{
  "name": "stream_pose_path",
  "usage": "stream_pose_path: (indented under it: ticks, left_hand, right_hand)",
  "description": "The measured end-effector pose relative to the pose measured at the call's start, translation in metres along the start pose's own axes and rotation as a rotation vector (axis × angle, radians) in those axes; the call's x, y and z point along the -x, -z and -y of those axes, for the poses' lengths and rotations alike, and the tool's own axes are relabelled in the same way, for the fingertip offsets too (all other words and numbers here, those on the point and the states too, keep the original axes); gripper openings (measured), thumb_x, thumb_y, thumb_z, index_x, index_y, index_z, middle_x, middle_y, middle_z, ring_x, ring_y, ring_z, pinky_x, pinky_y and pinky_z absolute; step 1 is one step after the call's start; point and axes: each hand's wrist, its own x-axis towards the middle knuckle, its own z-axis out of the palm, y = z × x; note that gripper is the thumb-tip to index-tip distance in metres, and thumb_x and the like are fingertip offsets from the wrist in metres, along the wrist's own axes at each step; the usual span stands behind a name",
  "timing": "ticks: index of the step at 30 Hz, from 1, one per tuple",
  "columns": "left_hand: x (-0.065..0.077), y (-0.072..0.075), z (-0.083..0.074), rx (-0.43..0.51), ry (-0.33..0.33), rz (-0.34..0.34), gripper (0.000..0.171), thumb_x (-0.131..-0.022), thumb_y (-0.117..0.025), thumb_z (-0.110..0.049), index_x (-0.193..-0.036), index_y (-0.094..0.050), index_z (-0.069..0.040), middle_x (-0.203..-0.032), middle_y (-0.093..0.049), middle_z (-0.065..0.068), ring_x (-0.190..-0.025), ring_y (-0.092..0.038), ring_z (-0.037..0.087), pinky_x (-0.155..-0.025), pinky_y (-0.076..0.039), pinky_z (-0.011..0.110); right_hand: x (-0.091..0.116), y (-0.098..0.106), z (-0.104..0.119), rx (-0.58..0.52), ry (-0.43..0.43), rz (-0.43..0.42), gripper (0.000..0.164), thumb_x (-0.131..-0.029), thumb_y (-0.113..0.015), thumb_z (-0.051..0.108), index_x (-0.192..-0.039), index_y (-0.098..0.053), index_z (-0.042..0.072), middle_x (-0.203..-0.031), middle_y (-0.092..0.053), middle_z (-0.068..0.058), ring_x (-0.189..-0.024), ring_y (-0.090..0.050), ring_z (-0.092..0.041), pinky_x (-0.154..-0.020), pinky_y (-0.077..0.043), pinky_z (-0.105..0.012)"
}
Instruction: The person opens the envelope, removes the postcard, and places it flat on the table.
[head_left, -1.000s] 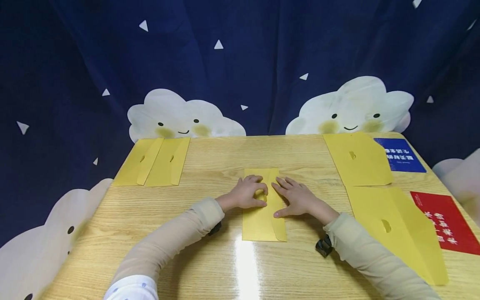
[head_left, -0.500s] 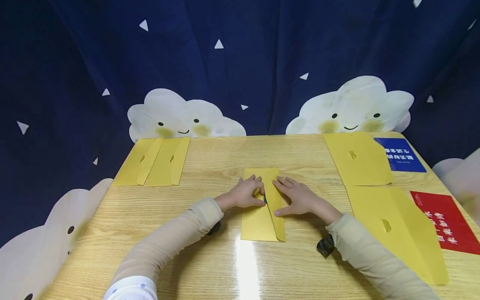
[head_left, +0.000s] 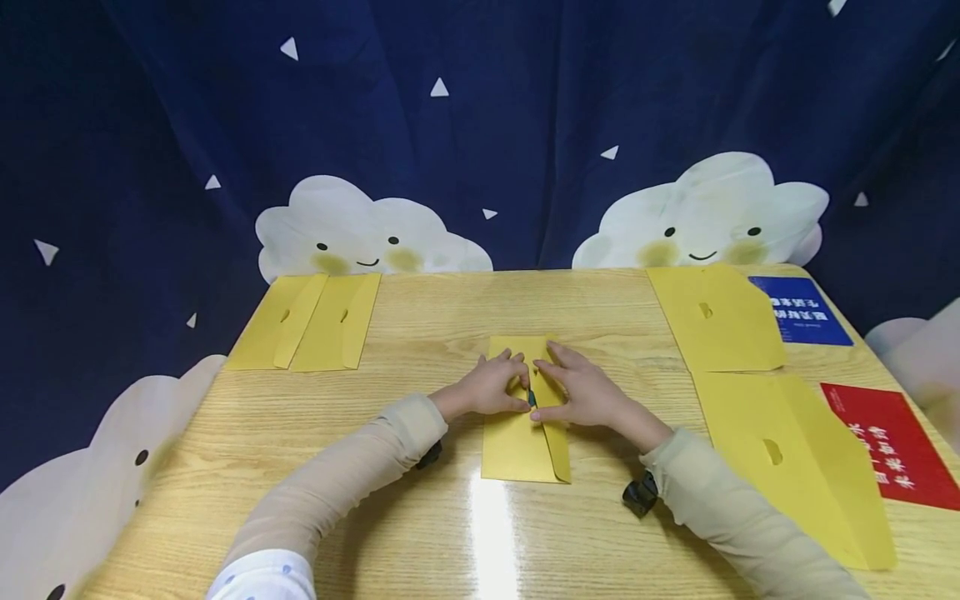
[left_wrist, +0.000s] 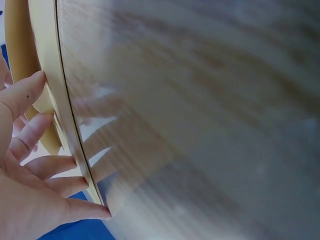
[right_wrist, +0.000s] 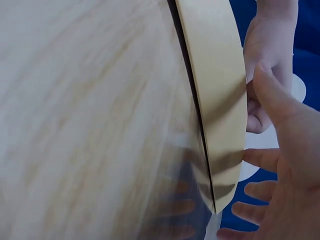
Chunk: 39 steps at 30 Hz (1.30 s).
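Observation:
A yellow envelope (head_left: 512, 454) lies at the middle of the wooden table, its flap (head_left: 556, 450) on the right side, slightly raised along its edge. My left hand (head_left: 491, 387) touches the envelope left of the flap edge, index and thumb bent and apart around the slot. At the slot a small dark green patch (head_left: 532, 399) shows. From the right, my right hand (head_left: 592, 393) reaches over the flap, thumb near the slot and fingers spread. In the right wrist view, an index fingertip meets the curved flap (right_wrist: 220, 100).
Two closed yellow envelopes (head_left: 356, 321) lie side by side at the far left. On the right are two opened envelopes (head_left: 712, 321), beside a blue card (head_left: 802, 312) and a red card (head_left: 896, 442). A dark blue curtain (head_left: 517, 125) hangs behind the table.
The flap's edge has lifted and the green patch at the slot has come into sight. My right hand has shifted left toward the slot, while my left hand stays nearly in place.

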Motion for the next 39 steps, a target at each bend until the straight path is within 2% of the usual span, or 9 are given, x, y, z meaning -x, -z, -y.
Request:
stream_pose_path:
  ticks: [10, 19, 30, 39]
  left_hand:
    - [0.000, 0.002, 0.001, 0.004, 0.002, -0.002, 0.023, -0.079, -0.071, -0.031, -0.089, -0.058, -0.016, -0.140, -0.035, 0.020, -0.129, -0.023, 0.045, -0.092, -0.018, 0.071]
    - [0.000, 0.002, 0.001, 0.010, 0.002, 0.006, 0.022, -0.080, -0.070, -0.031, -0.089, -0.057, -0.016, -0.140, -0.035, 0.019, -0.129, -0.023, 0.044, -0.092, -0.018, 0.071]
    - [0.000, 0.002, 0.001, -0.012, -0.008, 0.010, 0.023, -0.080, -0.070, -0.033, -0.090, -0.058, -0.016, -0.139, -0.036, 0.019, -0.129, -0.024, 0.044, -0.092, -0.018, 0.070]
    - [-0.001, 0.001, 0.000, -0.001, -0.016, 0.007, 0.022, -0.080, -0.070, -0.031, -0.090, -0.058, -0.015, -0.138, -0.038, 0.019, -0.129, -0.024, 0.045, -0.090, -0.019, 0.071]
  right_hand:
    - [0.003, 0.007, 0.004, -0.055, -0.068, 0.033, 0.077, -0.078, -0.068, 0.043, -0.134, -0.042, -0.002, -0.142, -0.023, -0.030, -0.126, -0.026, -0.047, -0.096, -0.028, -0.058]
    - [0.011, 0.013, 0.000, -0.110, -0.102, 0.058, 0.075, -0.081, -0.065, 0.043, -0.137, -0.038, 0.001, -0.143, -0.023, -0.027, -0.127, -0.026, -0.047, -0.095, -0.028, -0.060]
    - [0.021, 0.020, -0.004, -0.177, -0.087, 0.050, 0.076, -0.083, -0.065, 0.033, -0.141, -0.028, 0.000, -0.141, -0.025, -0.031, -0.124, -0.029, -0.049, -0.096, -0.027, -0.060]
    - [0.026, 0.022, -0.011, -0.157, -0.068, 0.023, 0.067, -0.081, -0.067, 0.026, -0.137, -0.039, 0.002, -0.141, -0.026, -0.030, -0.122, -0.033, -0.049, -0.092, -0.030, -0.061]
